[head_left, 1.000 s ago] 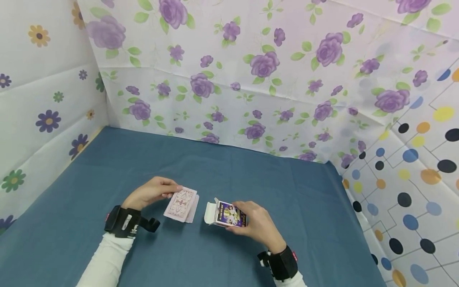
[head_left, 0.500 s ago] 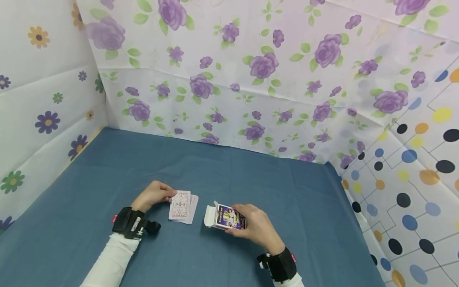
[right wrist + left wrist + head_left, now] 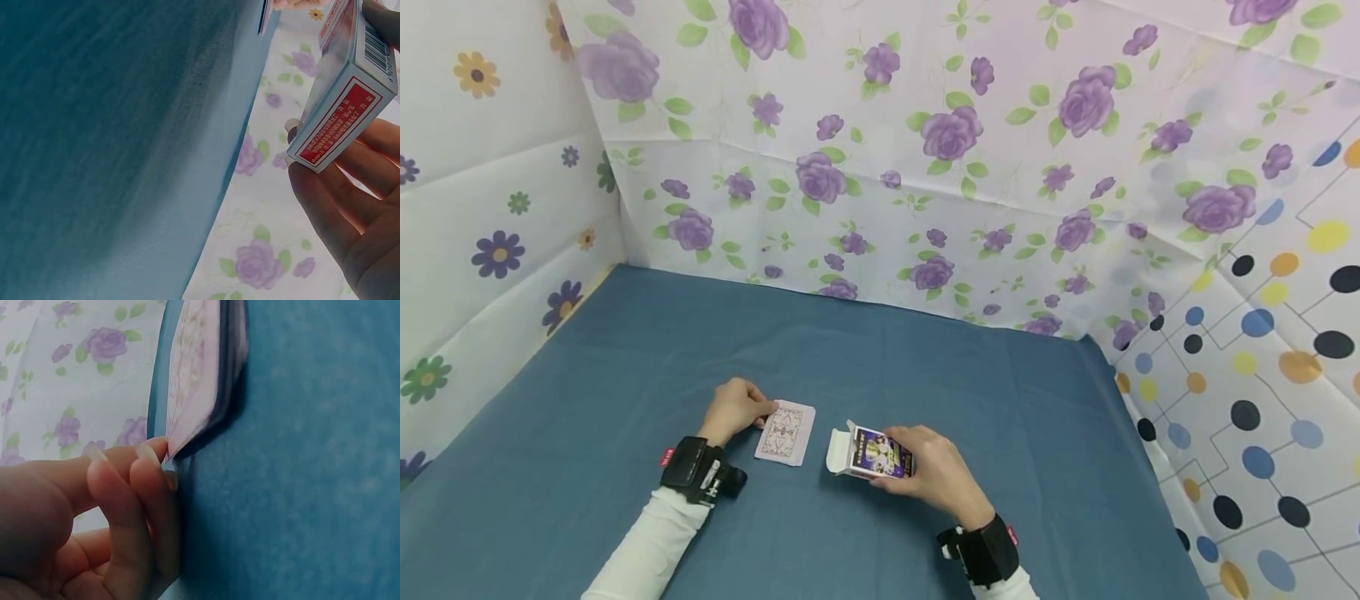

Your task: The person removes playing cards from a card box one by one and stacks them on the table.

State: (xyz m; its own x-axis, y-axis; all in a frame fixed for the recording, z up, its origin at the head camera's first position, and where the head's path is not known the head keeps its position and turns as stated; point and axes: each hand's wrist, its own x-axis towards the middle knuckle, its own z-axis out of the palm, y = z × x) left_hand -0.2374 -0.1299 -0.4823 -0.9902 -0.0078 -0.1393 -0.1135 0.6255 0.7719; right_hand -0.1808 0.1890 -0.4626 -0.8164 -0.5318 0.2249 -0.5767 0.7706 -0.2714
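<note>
My left hand (image 3: 733, 410) pinches the upper left corner of a playing card (image 3: 784, 435) with a red patterned back. This card lies over a small stack, nearly lined up with it. In the left wrist view, fingertips meet at the card's corner (image 3: 190, 415), and a dark gap shows beneath its edge. To the right, my right hand (image 3: 942, 473) grips a card box (image 3: 880, 454) by its two sides, a little apart from the cards. Its flap stands open toward them. Red and white printing covers the box's end (image 3: 340, 122) in the right wrist view. The box's inside is hidden.
A blue cloth (image 3: 865, 358) covers the table. Behind it hangs a white sheet with purple flowers (image 3: 947, 133). Patterned sheets also border the left side and the right side (image 3: 1262, 417). Both wrists wear black straps (image 3: 694, 471).
The left hand has shifted right and brought its card from the stack's left side to lie almost squarely over it. The right hand and box have barely moved.
</note>
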